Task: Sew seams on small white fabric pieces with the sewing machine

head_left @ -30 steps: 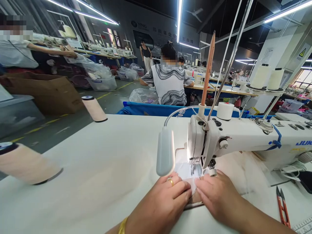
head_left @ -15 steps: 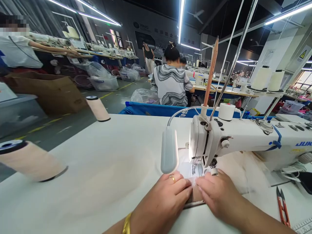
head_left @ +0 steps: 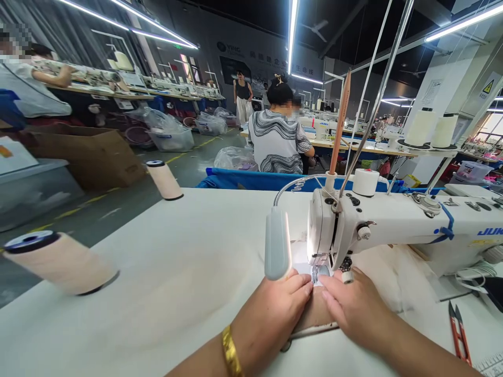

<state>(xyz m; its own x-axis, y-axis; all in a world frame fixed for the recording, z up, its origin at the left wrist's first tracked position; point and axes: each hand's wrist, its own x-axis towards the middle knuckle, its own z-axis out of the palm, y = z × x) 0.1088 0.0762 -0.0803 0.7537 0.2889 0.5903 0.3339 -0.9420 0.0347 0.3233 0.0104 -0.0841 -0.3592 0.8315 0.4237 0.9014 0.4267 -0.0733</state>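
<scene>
A white sewing machine (head_left: 393, 225) stands on the white table (head_left: 168, 283). My left hand (head_left: 275, 314) and my right hand (head_left: 353, 309) lie flat side by side on a small beige fabric piece (head_left: 314, 314), fingertips close to the presser foot and needle (head_left: 316, 269). Both hands press the fabric down with fingers stretched forward. A grey gooseneck lamp (head_left: 277, 243) hangs just above my left fingers and hides part of them. A gold bangle sits on my left wrist.
Two cream thread cones (head_left: 58, 259) (head_left: 165, 179) stand on the table's left side. Red thread snips (head_left: 459, 335) lie at the right. A blue bin edge (head_left: 251, 180) is behind the table. A person in a striped top (head_left: 277, 139) sits ahead; another works at far left.
Both hands have slid forward with the fabric toward the needle. My left fingers are now partly under the lamp. The view has shifted slightly right.
</scene>
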